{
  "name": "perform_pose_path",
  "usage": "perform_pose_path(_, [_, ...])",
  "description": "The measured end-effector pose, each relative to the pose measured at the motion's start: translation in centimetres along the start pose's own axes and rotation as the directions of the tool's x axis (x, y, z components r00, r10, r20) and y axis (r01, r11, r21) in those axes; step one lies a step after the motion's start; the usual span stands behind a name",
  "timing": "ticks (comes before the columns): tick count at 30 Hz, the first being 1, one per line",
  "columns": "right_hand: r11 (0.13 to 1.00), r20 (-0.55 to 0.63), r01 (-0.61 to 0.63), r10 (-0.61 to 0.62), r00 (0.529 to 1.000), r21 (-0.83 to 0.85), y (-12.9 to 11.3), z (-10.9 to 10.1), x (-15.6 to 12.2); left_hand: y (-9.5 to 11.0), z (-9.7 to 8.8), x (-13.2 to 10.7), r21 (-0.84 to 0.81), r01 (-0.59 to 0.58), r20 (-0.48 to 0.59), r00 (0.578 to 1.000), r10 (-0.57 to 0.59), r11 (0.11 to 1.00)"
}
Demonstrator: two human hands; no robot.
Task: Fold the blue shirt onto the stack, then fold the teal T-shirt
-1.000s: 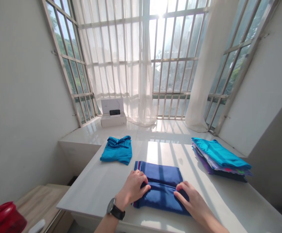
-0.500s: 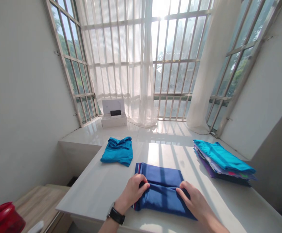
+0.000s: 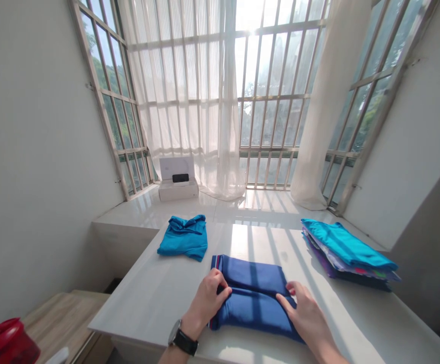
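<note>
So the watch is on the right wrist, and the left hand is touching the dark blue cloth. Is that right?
Not quite: the head view shows the watch on the left wrist. The left hand is indeed touching the dark blue cloth.

The left hand (image 3: 209,297), wearing a watch (image 3: 183,339), is pinching the navy cloth (image 3: 258,308) near its striped edge, where a crease is running across the middle. The right hand (image 3: 308,311) is touching the opposite side with its thumb, its forefinger standing apart. The cloth is lying on the counter (image 3: 144,298). Farther back, a blue garment (image 3: 184,240) is resting to the left, and a clothes stack (image 3: 351,250) is sitting to the right. Behind, an open box (image 3: 178,191) is standing near the curtain (image 3: 189,111), and sunlight is striping the counter.
</note>
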State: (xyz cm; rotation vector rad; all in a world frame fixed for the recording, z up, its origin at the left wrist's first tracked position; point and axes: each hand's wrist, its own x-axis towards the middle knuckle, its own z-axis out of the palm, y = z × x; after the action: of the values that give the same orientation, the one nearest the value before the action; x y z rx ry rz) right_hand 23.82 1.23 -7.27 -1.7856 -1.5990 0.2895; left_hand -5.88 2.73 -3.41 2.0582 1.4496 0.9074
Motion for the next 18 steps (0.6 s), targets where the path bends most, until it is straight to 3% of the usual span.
perform_pose_path(2, [1.0, -0.032, 0.01, -0.01, 0.999, 0.018, 0.1, 0.3, -0.3, 1.3, -0.1, 0.0, 0.191, 0.009, -0.025, 1.0, -0.005, 0.982])
perform_pose_path(5, [0.999, -0.017, 0.011, -0.01, 1.0, 0.053, 0.2, 0.7, -0.3, 3.6, 0.5, -0.1, 0.446, -0.071, -0.069, 0.991, 0.113, 0.892])
perform_pose_path(9, [0.995, 0.064, -0.055, 0.049, 0.997, 0.087, 0.3, 0.6, 0.4, 5.5, 2.9, -0.2, 0.448, -0.232, 0.022, 0.968, 0.248, 0.864])
perform_pose_path(14, [0.984, 0.179, -0.128, 0.105, 0.978, 0.123, 0.0, -0.1, 1.3, 4.1, 5.8, -0.6, 0.454, -0.263, 0.085, 0.964, 0.252, 0.851])
perform_pose_path(18, [0.98, 0.202, -0.077, 0.039, 0.979, 0.185, -0.4, -0.7, 1.5, 3.1, 6.4, -0.9, 0.507, -0.274, 0.064, 0.958, 0.281, 0.817])
